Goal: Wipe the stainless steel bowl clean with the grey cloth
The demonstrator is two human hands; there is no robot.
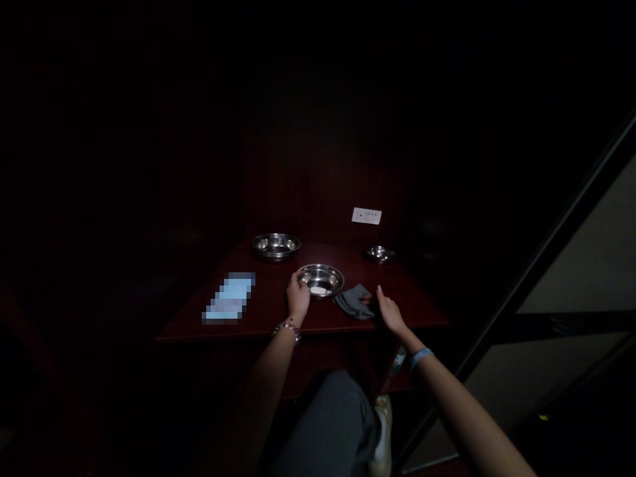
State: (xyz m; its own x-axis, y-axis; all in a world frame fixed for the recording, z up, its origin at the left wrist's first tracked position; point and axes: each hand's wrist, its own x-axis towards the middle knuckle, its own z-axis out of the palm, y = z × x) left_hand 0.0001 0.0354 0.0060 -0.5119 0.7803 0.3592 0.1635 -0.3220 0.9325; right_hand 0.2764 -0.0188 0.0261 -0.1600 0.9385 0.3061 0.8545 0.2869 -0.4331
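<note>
A shiny metal bowl (321, 272) sits near the middle of the dark red table. My left hand (299, 296) is closed on its left rim, thumb toward the inside. Just right of the bowl lies a folded grey cloth (354, 303), close to the table's front edge. My right hand (390, 311) has its fingers on the cloth's right side, partly hidden in the folds, while the thumb points up. A bigger metal basin (276, 246) stands at the back left, and a small metal dish (380, 255) at the back right.
On the left of the table (278, 308) is a bright, pixelated flat object (230, 298). A white socket plate (366, 216) is on the back wall. Below the tabletop, a bottle (398, 361) stands near my leg (332, 424). A light panel (571, 265) slants along the right; the surroundings are very dark.
</note>
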